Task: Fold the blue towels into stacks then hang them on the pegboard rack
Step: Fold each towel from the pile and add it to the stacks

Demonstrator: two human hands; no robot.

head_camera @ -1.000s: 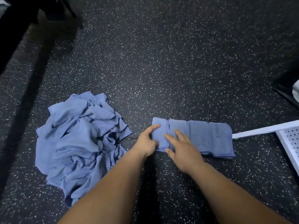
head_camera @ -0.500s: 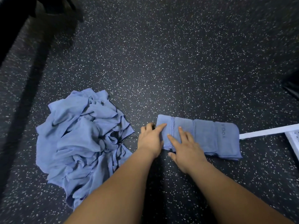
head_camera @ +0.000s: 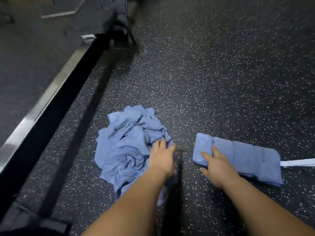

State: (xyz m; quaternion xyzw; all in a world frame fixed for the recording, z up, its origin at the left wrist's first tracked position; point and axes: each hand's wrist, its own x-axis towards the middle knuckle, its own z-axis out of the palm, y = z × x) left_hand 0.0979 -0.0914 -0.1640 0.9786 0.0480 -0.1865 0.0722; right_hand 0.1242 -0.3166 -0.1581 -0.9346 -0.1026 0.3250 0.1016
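2 towel groups on speckled black rubber floor (head_camera: 221,82). Left: crumpled heap of unfolded blue cloth towels (head_camera: 126,143). Left hand (head_camera: 162,157) rests on its right edge, fingers straight, gripping nothing; likely reaching for the next piece. Right hand (head_camera: 216,166), fingers spread flat, presses left end of folded blue towel row (head_camera: 247,157), probably steadying it. White rack bar (head_camera: 298,162) just beside row's right end.
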